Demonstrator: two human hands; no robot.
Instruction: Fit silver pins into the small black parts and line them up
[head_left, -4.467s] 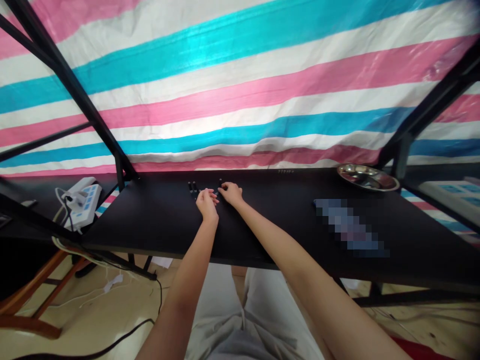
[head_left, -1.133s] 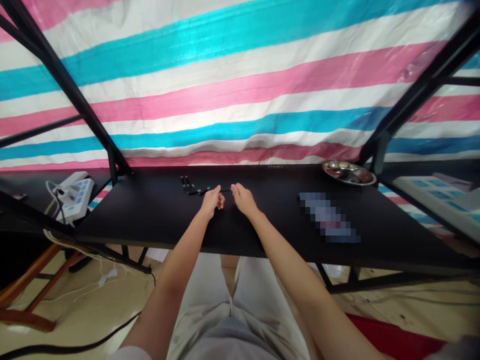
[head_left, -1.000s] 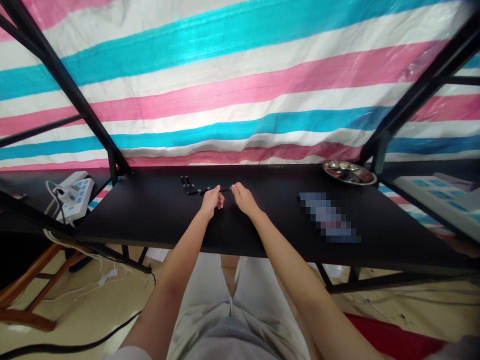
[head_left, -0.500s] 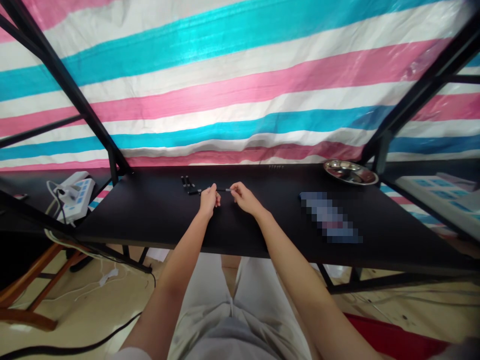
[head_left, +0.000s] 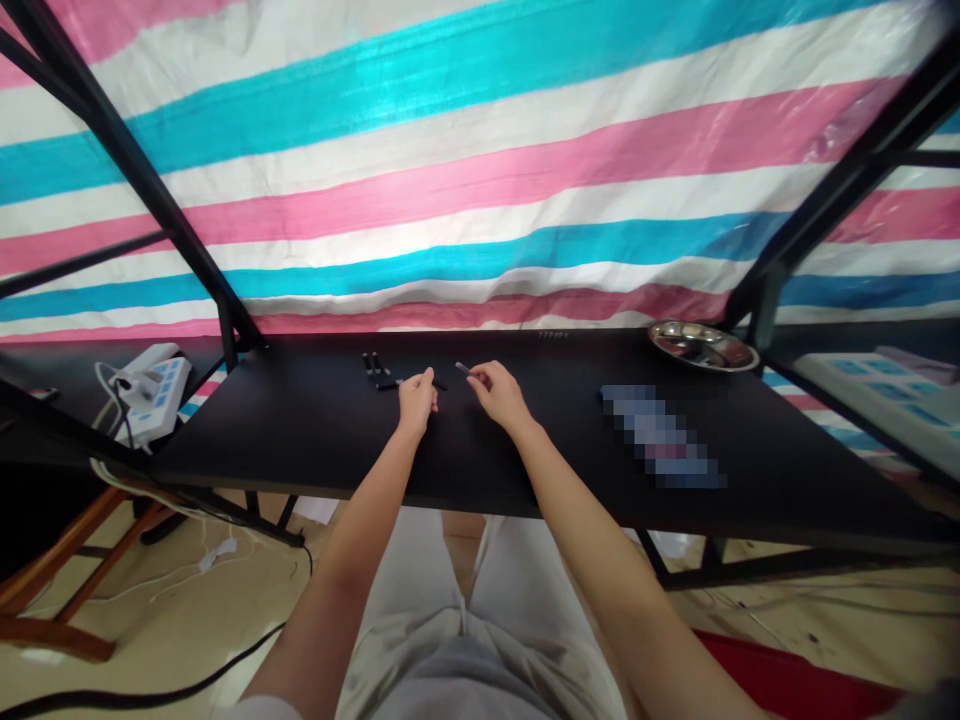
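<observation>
My left hand (head_left: 417, 402) is closed, thumb on top, around a slim black pen-like stick (head_left: 440, 385) whose dark end sticks out on the right. Pinched between the fingers of my right hand (head_left: 498, 392) is a short greyish rod-shaped piece (head_left: 463, 368), tilted up to the left. A gap separates the two pieces. Just left of my left hand lies a short black stick (head_left: 388, 386) with a light end, partly covered by the hand. Two similar short black pieces (head_left: 377, 362) with silvery ends lie behind it. Their exact kind is too small to make out.
Both hands are above a black table (head_left: 300, 430). A round metal plate (head_left: 703, 346) stands at the back right, with a blurred blue packet (head_left: 660, 436) nearer. Several tiny pieces (head_left: 553, 335) line the back edge. A white power strip (head_left: 159, 398) is at left, beside the black frame.
My right hand has moved slightly right, away from my left. The stick that spanned both hands is now in two separate pieces, one in each hand.
</observation>
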